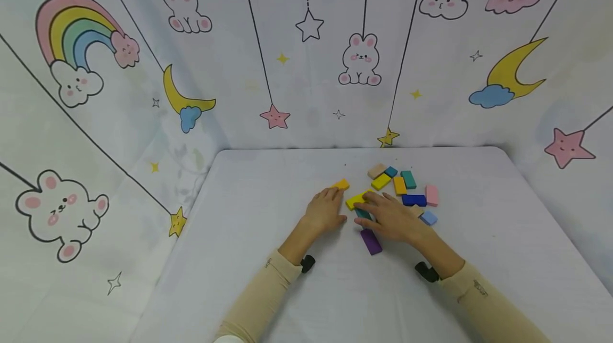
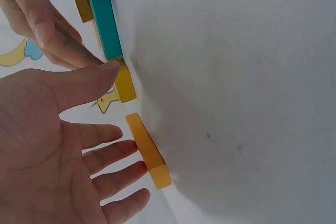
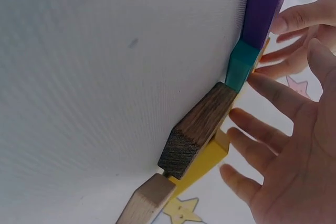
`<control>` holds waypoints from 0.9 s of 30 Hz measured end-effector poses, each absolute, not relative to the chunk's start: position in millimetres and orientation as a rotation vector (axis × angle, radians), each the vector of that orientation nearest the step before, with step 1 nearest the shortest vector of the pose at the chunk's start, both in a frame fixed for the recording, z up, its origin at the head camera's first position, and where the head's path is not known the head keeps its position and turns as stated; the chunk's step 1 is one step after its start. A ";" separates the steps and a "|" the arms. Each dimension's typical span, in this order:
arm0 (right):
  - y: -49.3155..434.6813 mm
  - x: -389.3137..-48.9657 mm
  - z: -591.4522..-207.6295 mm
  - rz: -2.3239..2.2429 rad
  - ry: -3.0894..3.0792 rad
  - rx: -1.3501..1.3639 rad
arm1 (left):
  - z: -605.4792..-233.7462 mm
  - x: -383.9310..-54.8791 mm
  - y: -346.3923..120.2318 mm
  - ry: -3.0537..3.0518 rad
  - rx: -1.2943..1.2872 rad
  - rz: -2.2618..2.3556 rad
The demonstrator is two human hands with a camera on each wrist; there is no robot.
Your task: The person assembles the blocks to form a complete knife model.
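Note:
My left hand lies low over the white table, its fingertips at an orange block. In the left wrist view its fingers are extended against the side of that orange block, and the thumb reaches to a yellow block. My right hand has its fingers spread over the yellow block and a teal block. A purple block continues from the teal one toward me. In the right wrist view a dark brown wooden block sits near the right fingertips.
Several loose blocks lie beyond and right of my right hand, among them a pink block, a dark blue block, a light blue block and a green block. A patterned cloth stands behind the table.

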State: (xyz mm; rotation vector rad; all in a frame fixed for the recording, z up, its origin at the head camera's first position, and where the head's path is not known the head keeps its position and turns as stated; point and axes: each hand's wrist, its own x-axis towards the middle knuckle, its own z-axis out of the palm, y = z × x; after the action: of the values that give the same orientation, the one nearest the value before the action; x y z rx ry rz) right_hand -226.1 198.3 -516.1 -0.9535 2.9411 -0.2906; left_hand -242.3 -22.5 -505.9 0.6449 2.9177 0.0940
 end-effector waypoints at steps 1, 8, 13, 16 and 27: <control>197.7 -226.2 -516.0 -0.289 2.938 -0.949 | -505.3 -241.6 -23.3 2.918 0.637 0.094; 194.5 -226.4 -516.3 -0.292 2.918 -0.917 | -501.7 -237.9 -27.9 2.925 0.589 0.081; 192.7 -228.2 -515.4 -0.307 2.904 -0.907 | -502.7 -238.7 -31.4 2.930 0.572 0.069; 191.5 -229.4 -514.4 -0.292 2.916 -0.898 | -503.7 -239.8 -33.8 2.937 0.563 0.059; 184.6 -235.3 -508.8 -0.262 2.912 -0.852 | -505.8 -243.7 -46.1 2.960 0.525 0.073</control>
State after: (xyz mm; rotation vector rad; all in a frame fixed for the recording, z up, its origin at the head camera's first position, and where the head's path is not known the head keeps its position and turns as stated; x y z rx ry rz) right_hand -235.3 184.6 -508.8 -0.8523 2.9124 -0.2617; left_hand -243.7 -46.1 -505.8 0.5254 2.9598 0.0731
